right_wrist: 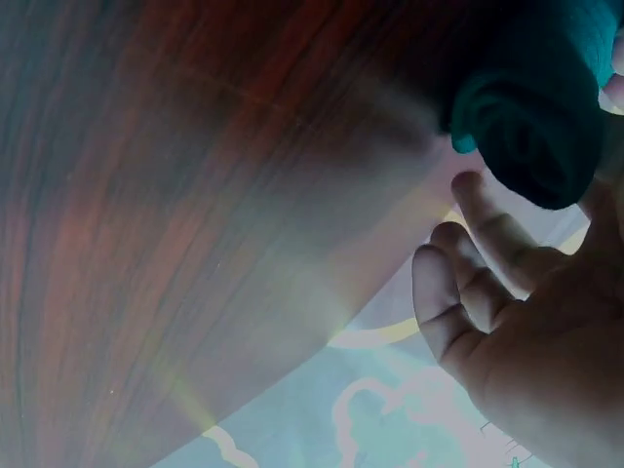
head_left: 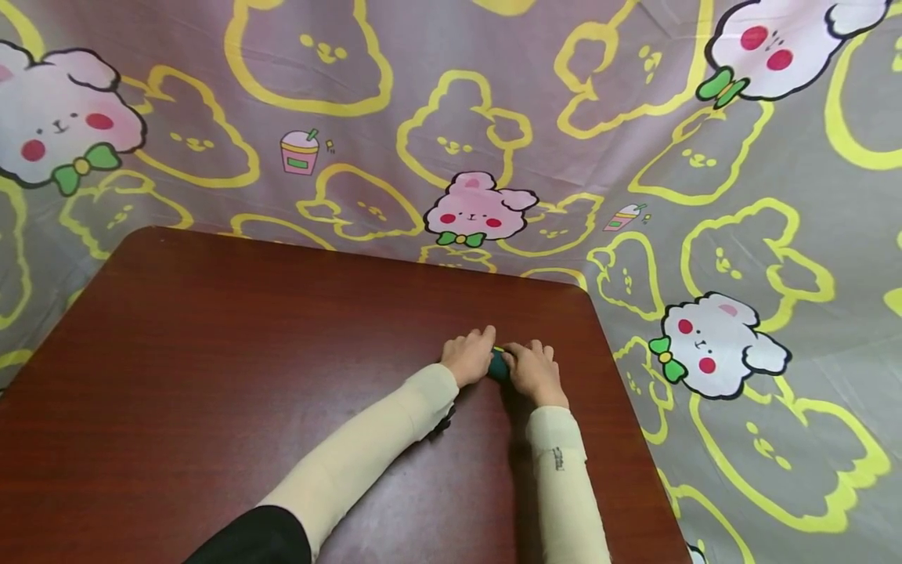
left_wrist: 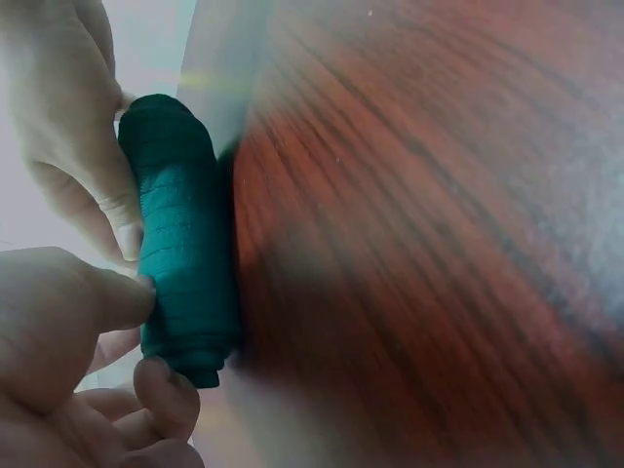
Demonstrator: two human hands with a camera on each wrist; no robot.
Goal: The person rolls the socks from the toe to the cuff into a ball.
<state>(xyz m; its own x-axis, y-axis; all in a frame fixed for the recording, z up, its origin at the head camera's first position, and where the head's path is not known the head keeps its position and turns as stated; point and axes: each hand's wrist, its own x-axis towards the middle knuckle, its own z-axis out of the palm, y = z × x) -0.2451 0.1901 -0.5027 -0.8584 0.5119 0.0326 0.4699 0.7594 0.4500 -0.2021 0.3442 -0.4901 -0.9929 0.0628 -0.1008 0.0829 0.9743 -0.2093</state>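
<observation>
A dark green rolled-up cloth (head_left: 499, 365) lies between the two hands, toward the far right of the brown table. In the left wrist view the roll (left_wrist: 180, 234) shows wrapped layers along its length. My left hand (head_left: 468, 357) holds one end, with its thumb on the side and a fingertip at the layered edge. At the other end, my right hand (head_left: 535, 374) grips the roll. The right wrist view shows the spiral end of the roll (right_wrist: 531, 132), with several loosely bent fingers (right_wrist: 478, 283) of the right hand beside it.
The brown wooden table (head_left: 211, 352) has rounded far corners. Behind it and along its right side hangs a curtain (head_left: 352, 141) printed with yellow outlines and rabbit faces. Light sleeves cover both forearms, and a dark strap piece (head_left: 442, 423) shows under the left wrist.
</observation>
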